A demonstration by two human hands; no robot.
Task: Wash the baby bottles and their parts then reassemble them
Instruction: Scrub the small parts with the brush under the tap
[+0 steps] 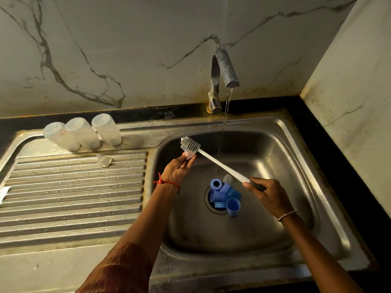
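Scrubbing a nipple [189, 154]: left hand [179, 170] pinches it under the brush [190, 144] head near the sink [296, 132] left wall; right hand [268, 195] grips the handle, shaft slanting down-right. Blue caps [224, 195] lie at the sink's drain, bottles [82, 132] left of it.

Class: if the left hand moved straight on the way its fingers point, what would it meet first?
Probably the brush head, which sits just beyond the small part the left hand pinches; depth is hard to judge from one view.
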